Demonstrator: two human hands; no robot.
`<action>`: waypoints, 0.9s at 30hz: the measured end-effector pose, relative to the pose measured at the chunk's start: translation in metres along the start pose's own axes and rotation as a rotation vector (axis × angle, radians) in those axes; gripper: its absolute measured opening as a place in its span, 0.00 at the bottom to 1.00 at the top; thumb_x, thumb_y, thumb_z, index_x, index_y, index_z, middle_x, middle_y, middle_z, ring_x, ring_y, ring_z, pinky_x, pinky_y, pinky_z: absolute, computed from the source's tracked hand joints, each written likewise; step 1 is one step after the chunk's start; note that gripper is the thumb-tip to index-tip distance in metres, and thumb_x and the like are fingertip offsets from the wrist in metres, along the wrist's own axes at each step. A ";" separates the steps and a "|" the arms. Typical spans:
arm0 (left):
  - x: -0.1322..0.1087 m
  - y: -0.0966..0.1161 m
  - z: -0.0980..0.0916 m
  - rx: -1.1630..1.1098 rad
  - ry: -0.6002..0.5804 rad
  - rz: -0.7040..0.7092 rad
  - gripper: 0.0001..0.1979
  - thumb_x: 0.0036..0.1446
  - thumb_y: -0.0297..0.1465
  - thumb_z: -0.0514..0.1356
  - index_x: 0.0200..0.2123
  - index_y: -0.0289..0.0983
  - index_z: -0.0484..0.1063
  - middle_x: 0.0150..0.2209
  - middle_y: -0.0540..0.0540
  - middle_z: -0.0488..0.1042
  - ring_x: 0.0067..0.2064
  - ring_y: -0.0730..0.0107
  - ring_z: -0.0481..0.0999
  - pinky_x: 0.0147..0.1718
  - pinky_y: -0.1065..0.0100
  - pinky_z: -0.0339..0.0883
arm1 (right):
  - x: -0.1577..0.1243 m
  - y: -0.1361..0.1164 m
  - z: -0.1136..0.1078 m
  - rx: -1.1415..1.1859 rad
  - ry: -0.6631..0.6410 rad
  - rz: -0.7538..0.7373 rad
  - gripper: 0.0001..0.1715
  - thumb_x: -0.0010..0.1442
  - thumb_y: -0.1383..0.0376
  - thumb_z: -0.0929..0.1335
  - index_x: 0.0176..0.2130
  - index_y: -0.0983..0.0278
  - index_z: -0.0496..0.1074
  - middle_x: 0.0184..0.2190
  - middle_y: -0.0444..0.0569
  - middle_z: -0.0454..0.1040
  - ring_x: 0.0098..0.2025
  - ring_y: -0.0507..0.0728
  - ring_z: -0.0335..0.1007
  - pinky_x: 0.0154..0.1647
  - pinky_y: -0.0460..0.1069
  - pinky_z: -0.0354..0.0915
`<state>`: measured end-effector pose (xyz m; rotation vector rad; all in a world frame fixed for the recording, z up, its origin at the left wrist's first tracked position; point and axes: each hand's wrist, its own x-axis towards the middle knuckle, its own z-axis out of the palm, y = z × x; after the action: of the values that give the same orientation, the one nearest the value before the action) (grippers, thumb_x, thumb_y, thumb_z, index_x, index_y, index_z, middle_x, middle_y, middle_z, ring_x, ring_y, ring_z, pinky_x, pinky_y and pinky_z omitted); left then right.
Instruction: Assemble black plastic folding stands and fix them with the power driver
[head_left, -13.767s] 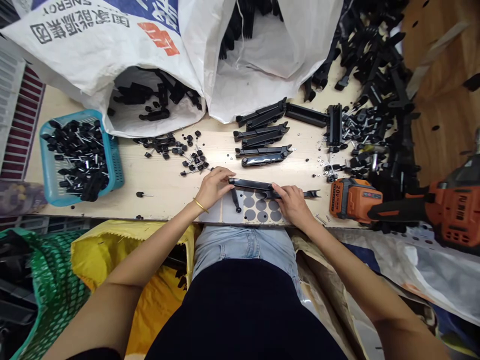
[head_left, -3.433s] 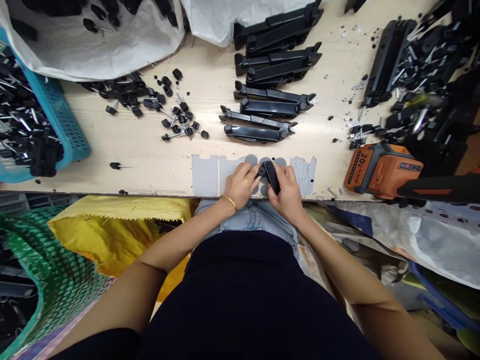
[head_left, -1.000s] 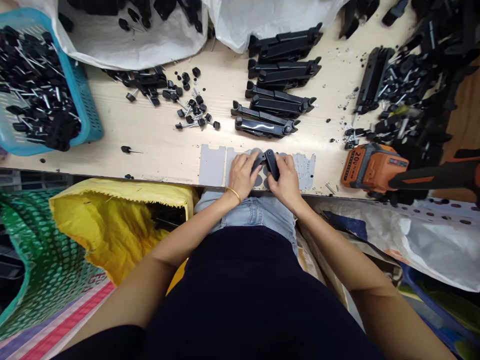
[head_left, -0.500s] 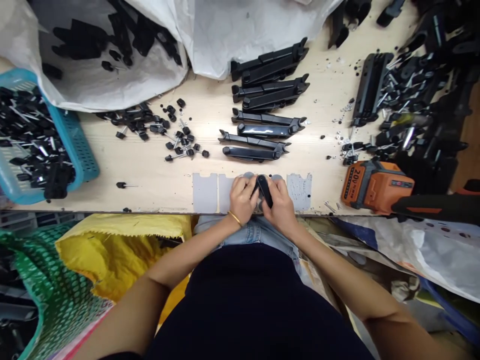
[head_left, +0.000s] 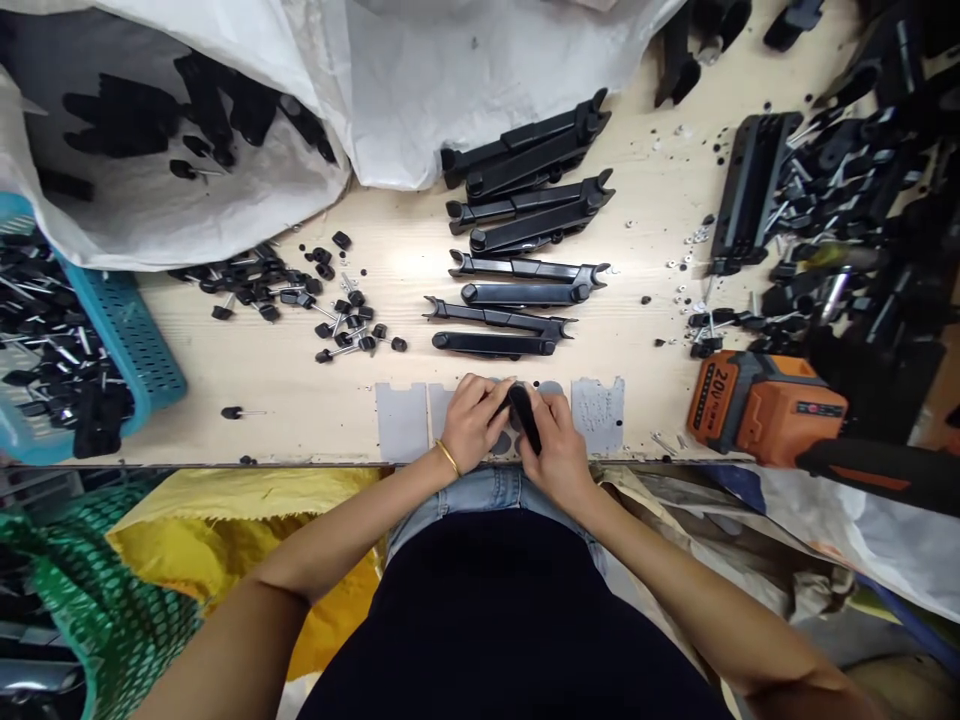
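Note:
Both hands meet at the near edge of the wooden table (head_left: 300, 375) over a grey sheet of round pads (head_left: 592, 415). My right hand (head_left: 559, 450) grips a short black plastic part (head_left: 523, 415), held upright. My left hand (head_left: 472, 420), with a gold bracelet on its wrist, has its fingers closed on the top of the same part. Just beyond the hands lie rows of long black assembled arms (head_left: 517, 250).
Loose black knobs with metal pins (head_left: 330, 310) are scattered at left, beside a blue basket (head_left: 139, 350) of the same. White sacks (head_left: 420, 80) with black parts stand at the back. An orange cordless driver (head_left: 772, 405) and heaps of black parts (head_left: 840, 200) fill the right.
The view has shifted, so the table sits lower in the picture. Both hands stay on the small black part at the table's edge, turning it slightly.

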<state>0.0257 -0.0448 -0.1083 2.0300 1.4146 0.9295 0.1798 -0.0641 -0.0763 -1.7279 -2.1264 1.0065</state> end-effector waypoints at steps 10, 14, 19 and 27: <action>0.007 0.004 0.001 0.029 0.002 -0.148 0.14 0.62 0.30 0.53 0.50 0.37 0.70 0.32 0.47 0.67 0.37 0.66 0.67 0.39 0.65 0.65 | 0.016 -0.005 -0.011 -0.027 -0.064 0.019 0.35 0.56 0.72 0.61 0.62 0.63 0.54 0.47 0.56 0.65 0.45 0.60 0.68 0.38 0.53 0.71; -0.006 0.016 -0.011 0.189 -0.020 -0.253 0.20 0.57 0.27 0.55 0.54 0.34 0.65 0.40 0.40 0.68 0.43 0.58 0.68 0.43 0.58 0.65 | 0.022 -0.002 -0.041 0.026 -0.241 -0.136 0.30 0.57 0.66 0.66 0.59 0.63 0.61 0.47 0.54 0.69 0.45 0.59 0.69 0.43 0.54 0.70; -0.013 0.029 -0.021 0.418 -0.200 0.085 0.27 0.55 0.23 0.55 0.59 0.40 0.62 0.55 0.36 0.67 0.56 0.51 0.65 0.53 0.50 0.55 | 0.069 0.039 -0.121 0.064 0.271 0.091 0.18 0.63 0.61 0.62 0.50 0.64 0.70 0.43 0.54 0.73 0.41 0.57 0.70 0.44 0.54 0.68; 0.005 0.015 -0.005 0.338 -0.258 0.371 0.12 0.59 0.24 0.56 0.43 0.41 0.74 0.39 0.49 0.79 0.44 0.66 0.75 0.50 0.61 0.61 | 0.222 0.122 -0.214 -0.210 0.655 0.582 0.27 0.58 0.72 0.63 0.57 0.75 0.61 0.57 0.70 0.61 0.60 0.67 0.56 0.58 0.62 0.55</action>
<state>0.0320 -0.0448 -0.0933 2.6183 1.1339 0.5601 0.3320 0.2294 -0.0480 -2.4199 -1.3780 0.2275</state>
